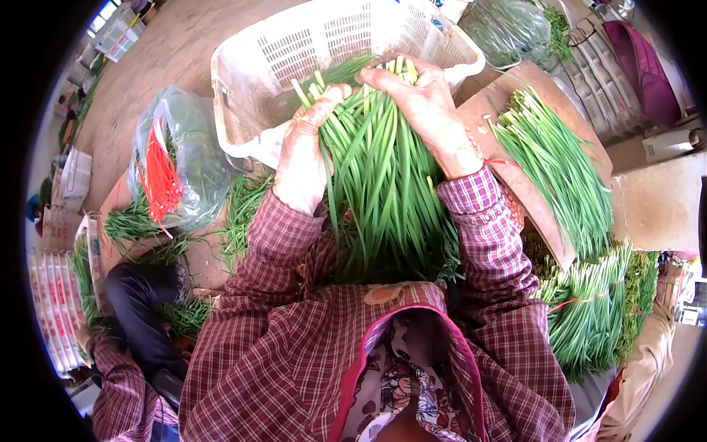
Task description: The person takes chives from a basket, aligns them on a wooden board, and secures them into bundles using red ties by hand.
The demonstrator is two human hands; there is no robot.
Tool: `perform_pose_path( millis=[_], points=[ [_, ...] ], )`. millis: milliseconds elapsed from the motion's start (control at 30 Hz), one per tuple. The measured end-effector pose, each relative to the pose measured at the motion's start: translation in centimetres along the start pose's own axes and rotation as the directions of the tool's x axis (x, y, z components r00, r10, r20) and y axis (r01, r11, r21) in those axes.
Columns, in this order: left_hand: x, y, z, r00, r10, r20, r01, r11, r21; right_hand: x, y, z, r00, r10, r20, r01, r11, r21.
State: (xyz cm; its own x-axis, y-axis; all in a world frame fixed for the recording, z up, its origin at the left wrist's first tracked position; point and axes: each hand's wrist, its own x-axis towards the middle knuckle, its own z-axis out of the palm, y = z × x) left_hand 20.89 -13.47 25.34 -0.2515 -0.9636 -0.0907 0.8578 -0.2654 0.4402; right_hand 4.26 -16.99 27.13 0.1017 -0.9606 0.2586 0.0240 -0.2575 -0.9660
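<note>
My left hand point(318, 118) and my right hand point(426, 103) both grip one loose bunch of garlic chives point(387, 162) in front of me. The pale cut ends point away from me, over the near edge of a white plastic basket point(258, 55). Long green leaves hang down toward my lap. My left thumb and fingers close around the stems on the left side. On the right, my other hand wraps the stems near their tops, its thumb lying across them. Part of the fingers is hidden by the chives.
Right of me, more chives point(560, 162) lie on a brown board point(585, 136). Below it sit tied chive bundles point(589, 313). To the left are red ties point(157, 180) on a clear plastic bag point(202, 162), with loose green leaves point(243, 214) nearby. Another person's dark trouser leg point(147, 302) is at lower left.
</note>
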Motion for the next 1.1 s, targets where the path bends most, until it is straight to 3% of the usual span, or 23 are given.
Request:
perform_pose_path(
  millis=[100, 133, 167, 233, 300, 333, 367, 467, 500, 567, 633, 700, 733, 800, 867, 933, 1000, 1033, 1100],
  points=[
    [1.0, 0.5, -0.4, 0.998, 0.043, 0.038, -0.044, 0.998, 0.042, -0.1, -0.3, -0.1, 0.995, -0.067, -0.068, 0.062, 0.996, -0.072],
    [1.5, 1.1, -0.7, 0.998, 0.062, 0.019, -0.062, 0.997, 0.047, -0.1, -0.6, -0.3, 0.997, -0.014, -0.078, 0.016, 1.0, 0.026],
    [2.0, 2.3, -1.8, 0.981, 0.123, -0.151, -0.099, 0.983, 0.157, -0.3, -0.7, -0.5, 0.996, 0.04, -0.082, -0.029, 0.992, 0.125],
    [0.8, 4.1, -0.7, 0.981, 0.128, -0.145, -0.092, 0.969, 0.231, 0.3, -0.1, -1.1, 0.996, 0.017, -0.091, -0.008, 0.996, 0.09],
    [0.3, 6.8, -2.0, 0.954, 0.271, -0.13, -0.21, 0.91, 0.358, 0.4, 0.3, -1.7, 0.984, -0.112, -0.139, 0.121, 0.991, 0.061],
    [0.4, 8.9, -3.3, 0.946, 0.302, -0.116, -0.238, 0.893, 0.382, 0.3, -0.2, -2.2, 0.981, -0.099, -0.169, 0.109, 0.993, 0.049],
    [-0.1, 11.4, -4.9, 0.948, 0.32, -0.005, -0.296, 0.882, 0.366, 0.4, -0.3, -2.6, 0.985, -0.035, -0.17, 0.055, 0.992, 0.112],
    [-2.1, 19.7, -7.0, 0.835, 0.525, -0.162, -0.315, 0.699, 0.643, 1.1, 0.7, -4.2, 0.982, 0.036, -0.185, 0.017, 0.962, 0.274],
    [-2.8, 22.5, -7.6, 0.816, 0.563, -0.127, -0.365, 0.673, 0.644, 1.7, 1.5, -4.8, 0.978, 0.044, -0.203, 0.013, 0.963, 0.269],
    [-3.8, 25.6, -6.5, 0.687, 0.725, -0.05, -0.376, 0.412, 0.83, 2.6, 2.6, -5.4, 0.965, -0.013, -0.263, 0.047, 0.991, 0.125],
    [-4.9, 26.3, -4.8, 0.796, 0.594, 0.117, -0.384, 0.347, 0.856, 2.4, 2.5, -5.1, 0.949, -0.047, -0.311, 0.092, 0.987, 0.13],
    [-6.6, 18.2, 0.5, 0.804, 0.582, 0.125, -0.304, 0.221, 0.927, 3.0, 2.7, -4.8, 0.909, -0.05, -0.414, -0.066, 0.963, -0.262],
    [-7.4, 13.3, 2.6, 0.891, 0.412, 0.19, -0.331, 0.303, 0.894, 3.5, 3.9, -4.8, 0.917, -0.06, -0.393, 0.003, 0.99, -0.144],
    [-7.5, 6.0, 3.5, 0.933, 0.198, 0.3, -0.359, 0.457, 0.814, 3.7, 4.3, -4.5, 0.936, -0.031, -0.352, 0.012, 0.998, -0.056],
    [-5.7, 1.5, 2.7, 0.95, -0.09, 0.299, -0.195, 0.575, 0.794, 3.8, 4.3, -4.4, 0.95, -0.007, -0.314, 0.016, 0.999, 0.028],
    [-4.7, -2.2, 2.8, 0.974, -0.144, 0.175, -0.096, 0.435, 0.895, 3.8, 4.2, -4.4, 0.917, -0.05, -0.395, -0.086, 0.944, -0.319],
    [-4.1, -5.5, 2.6, 0.991, -0.103, 0.09, -0.027, 0.498, 0.867, 3.6, 4.3, -4.4, 0.907, -0.115, -0.405, -0.028, 0.944, -0.329],
    [-4.1, -7.0, 2.3, 0.997, -0.034, 0.062, -0.038, 0.483, 0.875, 3.2, 4.0, -4.3, 0.894, -0.187, -0.407, 0.043, 0.94, -0.338],
    [-3.5, -8.1, 1.4, 0.994, 0.059, 0.09, -0.106, 0.396, 0.912, 3.3, 4.1, -4.1, 0.857, -0.232, -0.459, 0.03, 0.913, -0.406]
  ],
)
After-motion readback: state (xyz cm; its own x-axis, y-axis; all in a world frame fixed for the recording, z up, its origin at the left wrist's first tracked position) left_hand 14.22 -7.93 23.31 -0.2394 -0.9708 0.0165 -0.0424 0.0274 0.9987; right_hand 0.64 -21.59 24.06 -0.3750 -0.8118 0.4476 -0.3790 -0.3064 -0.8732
